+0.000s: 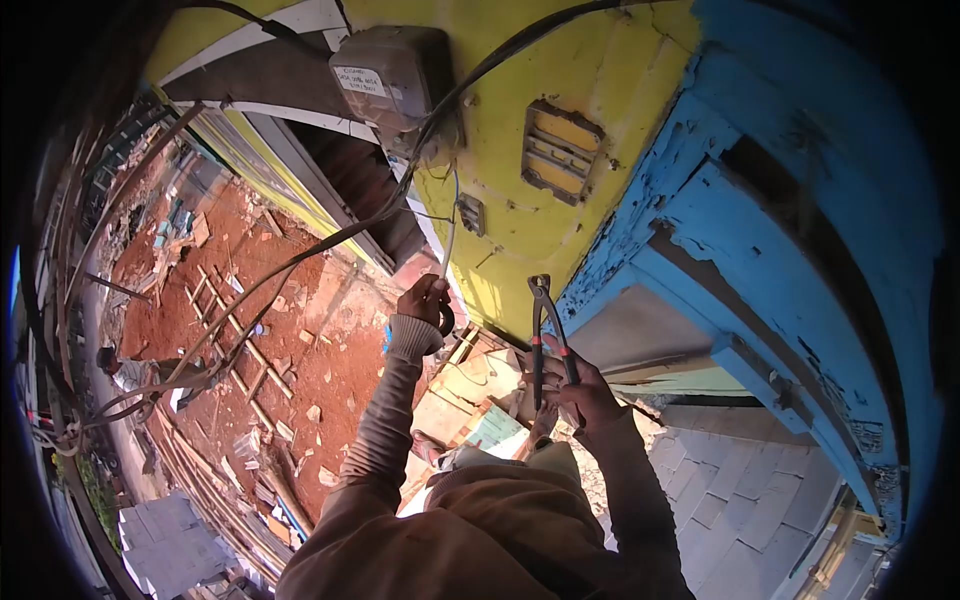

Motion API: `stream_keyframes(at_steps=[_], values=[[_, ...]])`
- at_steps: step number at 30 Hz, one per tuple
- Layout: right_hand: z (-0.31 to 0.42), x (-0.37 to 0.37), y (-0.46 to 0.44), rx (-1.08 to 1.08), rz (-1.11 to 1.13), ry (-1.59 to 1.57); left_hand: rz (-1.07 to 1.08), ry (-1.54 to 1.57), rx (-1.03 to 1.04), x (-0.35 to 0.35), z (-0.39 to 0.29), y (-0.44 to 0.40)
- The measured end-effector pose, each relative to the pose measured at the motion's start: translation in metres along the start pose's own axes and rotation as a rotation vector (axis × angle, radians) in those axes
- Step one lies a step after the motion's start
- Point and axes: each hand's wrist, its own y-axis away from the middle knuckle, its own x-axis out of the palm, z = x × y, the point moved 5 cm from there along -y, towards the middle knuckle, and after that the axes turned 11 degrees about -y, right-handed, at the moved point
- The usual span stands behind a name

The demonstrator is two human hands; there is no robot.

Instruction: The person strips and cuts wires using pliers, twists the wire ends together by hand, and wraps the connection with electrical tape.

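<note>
My left hand [425,302] is closed around the lower end of a thin grey cable [450,238], which hangs from the yellow wall. A dark curved piece [447,319] shows beside that hand; I cannot make out what it is. My right hand [585,392] grips a pair of end-cutting pincers [546,318] by its black and red handles. The pincers point upward, with their jaws near the wall and apart from the cable. Above my left hand, a grey meter box [395,80] with a white label is fixed to the wall.
Thick black cables [340,235] run across in front of me. A blue peeling wooden frame [690,190] stands at right. Far below are a bamboo ladder [240,340] on red soil, a person [135,372] at left, and grey paving [735,480].
</note>
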Motion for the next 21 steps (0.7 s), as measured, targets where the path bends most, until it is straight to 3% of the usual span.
stream_keyframes(at_steps=[4, 6, 10, 14, 16, 21], values=[[0.009, 0.015, -0.079, 0.038, 0.009, 0.263, -0.035, -0.032, 0.037, -0.006, 0.002, -0.001], [0.019, 0.025, -0.103, -0.111, 0.048, 0.415, -0.023, -0.01, 0.006, -0.005, 0.005, -0.002], [0.036, 0.051, -0.117, -0.206, 0.197, 0.56, 0.001, -0.054, 0.021, -0.009, 0.0, -0.002], [0.039, 0.064, -0.114, -0.119, 0.137, 0.475, 0.008, -0.107, 0.048, -0.01, 0.0, -0.003], [0.041, 0.053, -0.123, -0.264, 0.215, 0.618, 0.007, -0.096, 0.069, -0.008, 0.002, -0.004], [0.05, 0.05, -0.116, -0.107, 0.072, 0.758, -0.008, -0.095, 0.071, -0.006, 0.0, -0.003]])
